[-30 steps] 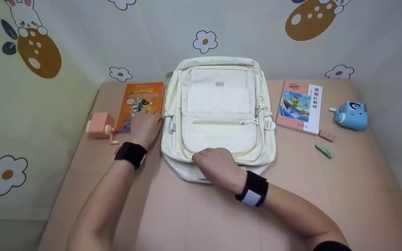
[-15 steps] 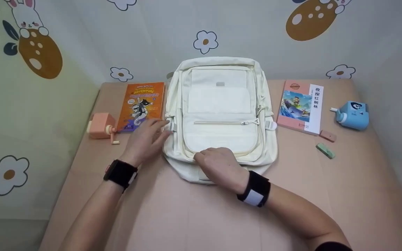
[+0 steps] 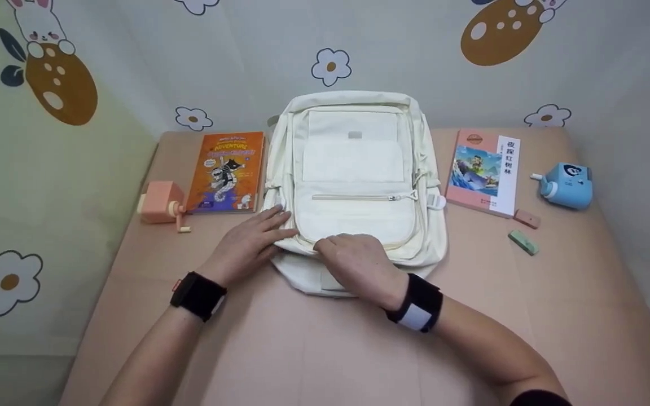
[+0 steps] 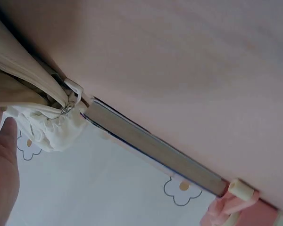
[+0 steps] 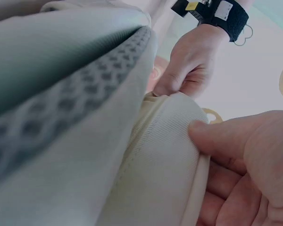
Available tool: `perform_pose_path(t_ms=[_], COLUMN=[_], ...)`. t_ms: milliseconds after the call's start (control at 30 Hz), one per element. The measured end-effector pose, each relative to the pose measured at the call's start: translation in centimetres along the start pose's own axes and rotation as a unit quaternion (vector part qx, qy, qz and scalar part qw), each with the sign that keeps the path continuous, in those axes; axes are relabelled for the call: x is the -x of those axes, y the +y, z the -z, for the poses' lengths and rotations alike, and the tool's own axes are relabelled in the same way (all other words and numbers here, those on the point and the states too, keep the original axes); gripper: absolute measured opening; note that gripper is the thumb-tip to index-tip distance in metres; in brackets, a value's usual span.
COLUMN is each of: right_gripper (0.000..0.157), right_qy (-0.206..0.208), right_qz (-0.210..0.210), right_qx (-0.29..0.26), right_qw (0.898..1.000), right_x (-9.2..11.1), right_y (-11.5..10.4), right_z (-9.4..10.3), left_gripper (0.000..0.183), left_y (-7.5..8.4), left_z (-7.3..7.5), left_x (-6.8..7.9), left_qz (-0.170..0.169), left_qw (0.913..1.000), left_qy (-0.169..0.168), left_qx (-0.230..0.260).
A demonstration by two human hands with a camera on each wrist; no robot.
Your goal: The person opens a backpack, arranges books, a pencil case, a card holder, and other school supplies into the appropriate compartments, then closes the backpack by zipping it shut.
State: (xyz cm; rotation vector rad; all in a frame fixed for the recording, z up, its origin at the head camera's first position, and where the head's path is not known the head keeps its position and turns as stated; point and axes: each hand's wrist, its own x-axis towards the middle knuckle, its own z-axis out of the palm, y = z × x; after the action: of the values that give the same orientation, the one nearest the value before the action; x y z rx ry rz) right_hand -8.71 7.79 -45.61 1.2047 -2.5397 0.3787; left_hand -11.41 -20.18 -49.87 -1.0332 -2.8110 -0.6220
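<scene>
A cream backpack [image 3: 353, 214] lies in the middle of the table, front side up. My right hand [image 3: 361, 268] pinches the lower edge of its front part; the right wrist view shows the thumb on top and the fingers curled beneath the fabric [image 5: 165, 141]. My left hand [image 3: 251, 242] touches the bag's lower left side, fingers fairly straight and spread. In the left wrist view, an opened zipper runs along the bag's side, its slider [image 4: 67, 109] apart from the left hand [image 4: 4, 174]. What lies inside the bag is hidden.
Left of the bag lie an orange book [image 3: 226, 172] and a pink crank pencil sharpener [image 3: 161, 202]. On the right are a pink-and-white book [image 3: 483, 172], a blue crank sharpener [image 3: 567, 186], a pink eraser [image 3: 527, 219] and a green eraser [image 3: 523, 242]. Printed fabric [image 3: 263, 62] hangs behind.
My left hand has come down from beside the bag's upper left side, over the orange book, to its lower left side. The right hand keeps its grip, nearly in place.
</scene>
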Motion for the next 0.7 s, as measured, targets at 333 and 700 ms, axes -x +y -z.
perform_pose_path(t_ms=[333,700], right_gripper=[0.036,0.063], right_qy=[0.017,0.077], right_qz=[-0.016,-0.019], right_qx=[-0.114,-0.183], right_qw=[0.993,0.98], right_x=[4.3,9.0], right_y=[5.6,14.6], right_z=[1.5,1.9], left_gripper=[0.033,0.024], left_y=[1.0,1.5], left_z=[0.3,2.7], left_x=[-1.4,-3.5], left_qz=[0.096,0.135], left_qw=[0.9867,0.9705], left_qy=[0.082,0.146], left_qx=[0.103,0.137])
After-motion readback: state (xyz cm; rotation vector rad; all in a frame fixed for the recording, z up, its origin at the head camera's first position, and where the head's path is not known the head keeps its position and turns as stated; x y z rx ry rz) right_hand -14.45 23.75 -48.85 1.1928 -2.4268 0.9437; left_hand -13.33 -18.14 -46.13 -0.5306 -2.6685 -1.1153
